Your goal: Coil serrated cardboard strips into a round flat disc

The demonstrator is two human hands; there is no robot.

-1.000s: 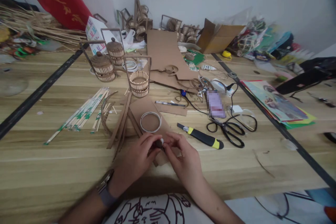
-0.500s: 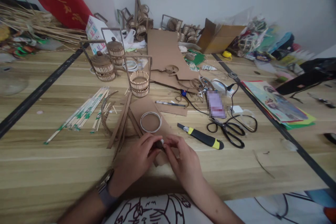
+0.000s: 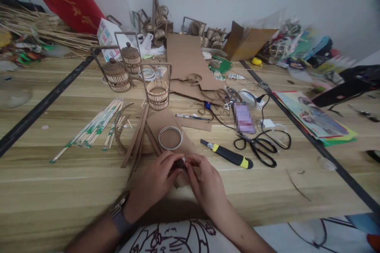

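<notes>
Both my hands meet low in the middle of the view around a small dark brown rolled piece (image 3: 179, 162), which looks like coiled cardboard. My left hand (image 3: 158, 176), with a watch on its wrist, pinches the roll between thumb and fingers. Fingertips of my right hand (image 3: 206, 184) press together at the roll's right side; a small pale bit shows there. Much of the roll is hidden by the fingers. Just beyond lies a white ring (image 3: 160, 142) on a brown cardboard sheet (image 3: 172, 120). A black and yellow utility knife (image 3: 233, 157) rests right of my hands.
Black-handled scissors (image 3: 259, 148) and a phone (image 3: 244, 118) lie to the right. Bundled wooden sticks (image 3: 93, 124) and cardboard strips (image 3: 137, 138) are at left. A small stick bucket (image 3: 158, 95) with a tall handle stands ahead, with lidded buckets (image 3: 116, 75) behind. A pen (image 3: 192, 117) lies mid-table.
My right fingers have shifted slightly around the small roll. Both hands stay in nearly the same place, and the things on the table have not moved.
</notes>
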